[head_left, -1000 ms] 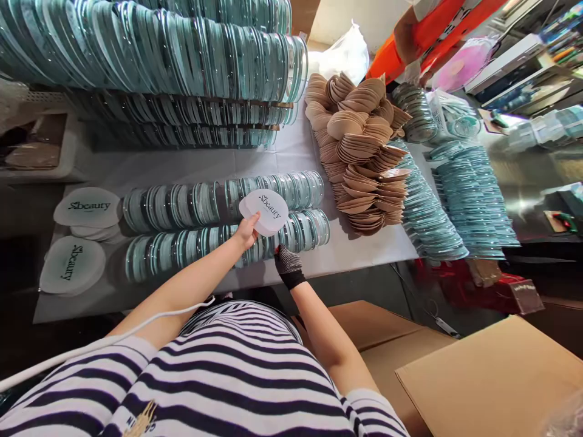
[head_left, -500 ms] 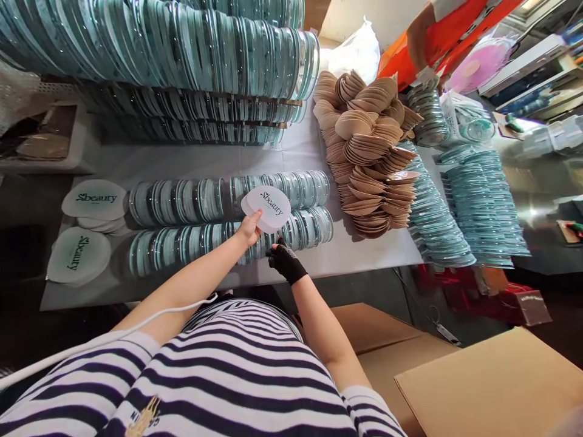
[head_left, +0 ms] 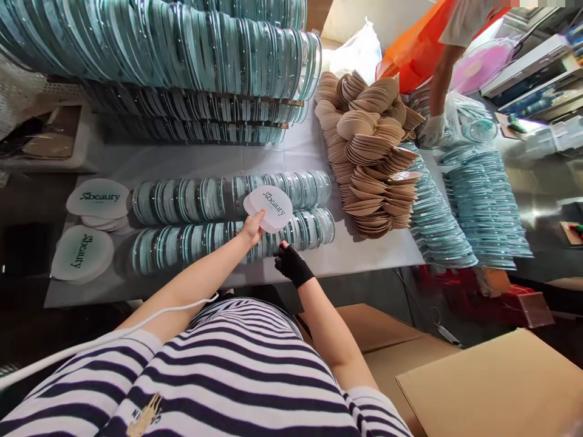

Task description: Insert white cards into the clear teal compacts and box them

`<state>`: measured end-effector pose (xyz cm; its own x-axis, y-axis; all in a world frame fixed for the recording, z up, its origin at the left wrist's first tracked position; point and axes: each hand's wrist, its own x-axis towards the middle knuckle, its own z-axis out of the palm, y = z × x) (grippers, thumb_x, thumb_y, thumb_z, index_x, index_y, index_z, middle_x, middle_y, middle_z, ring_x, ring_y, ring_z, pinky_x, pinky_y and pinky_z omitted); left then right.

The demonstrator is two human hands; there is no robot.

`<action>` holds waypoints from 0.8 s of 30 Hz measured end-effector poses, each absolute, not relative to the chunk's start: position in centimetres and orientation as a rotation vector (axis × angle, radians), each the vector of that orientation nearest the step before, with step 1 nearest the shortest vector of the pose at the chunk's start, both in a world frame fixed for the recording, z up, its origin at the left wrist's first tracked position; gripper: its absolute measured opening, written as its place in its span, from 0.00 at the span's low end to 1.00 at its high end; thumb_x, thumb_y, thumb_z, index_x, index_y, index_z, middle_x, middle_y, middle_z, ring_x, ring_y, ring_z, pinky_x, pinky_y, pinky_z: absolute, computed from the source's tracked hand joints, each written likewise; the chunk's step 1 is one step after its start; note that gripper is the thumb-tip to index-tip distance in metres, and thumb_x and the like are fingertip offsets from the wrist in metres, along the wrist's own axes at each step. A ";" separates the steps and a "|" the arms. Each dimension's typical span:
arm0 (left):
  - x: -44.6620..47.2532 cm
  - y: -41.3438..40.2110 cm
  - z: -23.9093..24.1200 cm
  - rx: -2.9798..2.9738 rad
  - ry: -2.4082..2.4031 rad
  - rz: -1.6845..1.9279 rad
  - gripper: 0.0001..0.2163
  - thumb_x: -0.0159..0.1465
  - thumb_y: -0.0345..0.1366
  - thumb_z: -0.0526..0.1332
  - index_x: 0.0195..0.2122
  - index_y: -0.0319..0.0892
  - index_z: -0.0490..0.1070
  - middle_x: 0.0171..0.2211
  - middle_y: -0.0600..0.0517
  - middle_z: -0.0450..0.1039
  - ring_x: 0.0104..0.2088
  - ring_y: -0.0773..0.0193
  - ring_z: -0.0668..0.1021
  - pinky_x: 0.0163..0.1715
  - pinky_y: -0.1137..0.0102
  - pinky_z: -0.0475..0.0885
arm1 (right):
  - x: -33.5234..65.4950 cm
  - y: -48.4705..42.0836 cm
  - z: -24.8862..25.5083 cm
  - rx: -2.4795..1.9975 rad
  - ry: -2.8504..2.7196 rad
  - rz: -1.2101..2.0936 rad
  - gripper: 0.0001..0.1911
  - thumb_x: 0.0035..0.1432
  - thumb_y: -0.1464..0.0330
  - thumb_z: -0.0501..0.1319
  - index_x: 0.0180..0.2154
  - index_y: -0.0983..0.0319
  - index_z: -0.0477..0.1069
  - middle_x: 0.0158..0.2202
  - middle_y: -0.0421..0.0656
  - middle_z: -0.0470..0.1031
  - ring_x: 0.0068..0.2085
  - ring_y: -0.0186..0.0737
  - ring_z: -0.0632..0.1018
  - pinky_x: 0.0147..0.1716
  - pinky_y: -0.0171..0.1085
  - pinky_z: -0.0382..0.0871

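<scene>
My left hand [head_left: 253, 227], bare, is closed on a small stack of white rounded cards [head_left: 275, 209] printed "beauty", its thumb on top. The cards are over two rows of clear round plastic cases [head_left: 200, 240] standing on edge. Just to the right and nearer to me, my right hand [head_left: 291, 261] wears a black glove with bare fingertips. Its fingers are curled together, apart from the cards; what they hold, if anything, is hidden. Two more piles of the printed cards, an upper pile [head_left: 98, 199] and a lower pile [head_left: 82, 254], lie at the left.
Tall racks of round clear cases [head_left: 182, 51] stand at the back left. Brown cardboard pieces [head_left: 368, 152] are heaped right of the rows, beside stacked clear cases [head_left: 483, 200]. A co-worker's gloved hand [head_left: 435, 130] reaches in behind. Open cardboard boxes [head_left: 492, 376] stand below right.
My right hand has moved slightly right and away from the cards. My left hand still holds them. A co-worker's arm has come down to the cases at the back right.
</scene>
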<state>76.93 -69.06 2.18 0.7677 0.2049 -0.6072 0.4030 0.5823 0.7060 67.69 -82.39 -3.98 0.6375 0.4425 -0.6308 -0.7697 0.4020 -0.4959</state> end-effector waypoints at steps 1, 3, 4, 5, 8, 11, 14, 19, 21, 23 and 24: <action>76.9 -69.1 2.1 0.971 0.718 -0.128 0.07 0.62 0.27 0.63 0.42 0.37 0.76 0.38 0.47 0.81 0.42 0.61 0.82 0.49 0.66 0.75 | 67.6 -82.3 -4.0 -0.738 0.470 0.767 0.13 0.61 0.55 0.58 0.36 0.57 0.61 0.23 0.34 0.70 0.20 0.28 0.69 0.21 0.28 0.62; 76.9 -69.1 2.0 0.990 0.719 -0.140 0.07 0.61 0.27 0.64 0.41 0.36 0.76 0.37 0.46 0.81 0.40 0.61 0.82 0.48 0.67 0.76 | 67.6 -82.1 -4.0 -0.657 0.511 0.803 0.12 0.62 0.56 0.56 0.36 0.57 0.61 0.22 0.33 0.68 0.19 0.28 0.67 0.20 0.27 0.60; 76.8 -69.2 1.9 0.998 0.713 -0.146 0.07 0.61 0.28 0.64 0.41 0.36 0.76 0.37 0.46 0.81 0.40 0.62 0.82 0.47 0.67 0.76 | 67.8 -82.0 -3.9 -0.695 0.504 0.846 0.12 0.61 0.56 0.57 0.36 0.57 0.61 0.21 0.33 0.67 0.19 0.29 0.67 0.20 0.28 0.60; 76.8 -69.2 1.9 1.005 0.706 -0.147 0.07 0.61 0.28 0.65 0.41 0.36 0.75 0.37 0.47 0.81 0.39 0.62 0.82 0.47 0.67 0.76 | 68.0 -81.9 -3.8 -0.779 0.481 0.876 0.12 0.60 0.56 0.58 0.37 0.57 0.61 0.20 0.33 0.66 0.18 0.30 0.67 0.19 0.29 0.60; 76.9 -69.2 1.8 1.021 0.700 -0.136 0.08 0.60 0.29 0.65 0.42 0.37 0.75 0.36 0.48 0.81 0.39 0.62 0.82 0.45 0.68 0.77 | 68.7 -81.7 -3.2 -1.088 0.394 0.851 0.14 0.60 0.55 0.56 0.39 0.58 0.62 0.17 0.32 0.62 0.18 0.32 0.66 0.20 0.31 0.62; 77.2 -69.4 1.8 1.043 0.712 -0.129 0.07 0.61 0.28 0.65 0.41 0.37 0.75 0.35 0.48 0.81 0.38 0.62 0.82 0.45 0.68 0.77 | 68.7 -81.9 -2.2 -1.278 0.389 0.758 0.14 0.61 0.56 0.54 0.38 0.59 0.65 0.18 0.35 0.63 0.21 0.35 0.69 0.23 0.33 0.66; 77.2 -69.4 2.1 1.067 0.685 -0.143 0.06 0.61 0.28 0.64 0.39 0.36 0.75 0.35 0.47 0.81 0.38 0.61 0.82 0.45 0.66 0.77 | 68.6 -82.7 -1.0 -1.483 0.422 0.572 0.14 0.60 0.57 0.56 0.41 0.60 0.68 0.29 0.43 0.74 0.33 0.40 0.77 0.34 0.37 0.71; 74.9 -68.3 3.1 1.070 0.542 -0.217 0.09 0.58 0.30 0.66 0.40 0.36 0.76 0.39 0.45 0.81 0.44 0.56 0.81 0.49 0.63 0.75 | 70.3 -84.1 0.9 -1.924 0.324 -0.216 0.27 0.61 0.57 0.52 0.57 0.64 0.63 0.57 0.54 0.68 0.58 0.47 0.69 0.58 0.46 0.62; 73.7 -67.5 3.4 1.082 0.506 -0.257 0.11 0.56 0.31 0.67 0.41 0.36 0.76 0.40 0.44 0.80 0.44 0.54 0.80 0.49 0.61 0.75 | 70.5 -83.6 1.6 -2.005 0.243 -0.300 0.29 0.59 0.58 0.53 0.58 0.66 0.63 0.59 0.56 0.66 0.61 0.49 0.67 0.61 0.49 0.58; 72.7 -66.7 3.6 1.098 0.470 -0.260 0.14 0.55 0.32 0.68 0.42 0.37 0.76 0.41 0.44 0.80 0.45 0.53 0.80 0.49 0.59 0.74 | 70.1 -82.3 2.3 -2.035 0.129 -0.391 0.25 0.60 0.60 0.53 0.55 0.65 0.67 0.58 0.55 0.67 0.60 0.48 0.67 0.61 0.49 0.59; 72.3 -66.4 3.7 1.102 0.444 -0.255 0.15 0.54 0.32 0.69 0.44 0.38 0.76 0.42 0.44 0.80 0.45 0.52 0.80 0.50 0.58 0.74 | 69.7 -81.4 2.7 -2.025 0.060 -0.428 0.22 0.60 0.61 0.53 0.53 0.64 0.69 0.57 0.54 0.69 0.59 0.46 0.68 0.60 0.48 0.61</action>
<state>72.30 -66.44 3.67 0.8844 0.0195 -0.4663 0.4123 0.4354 0.8003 69.69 -81.43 2.66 0.9355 -0.2235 0.2738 0.1395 -0.4784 -0.8670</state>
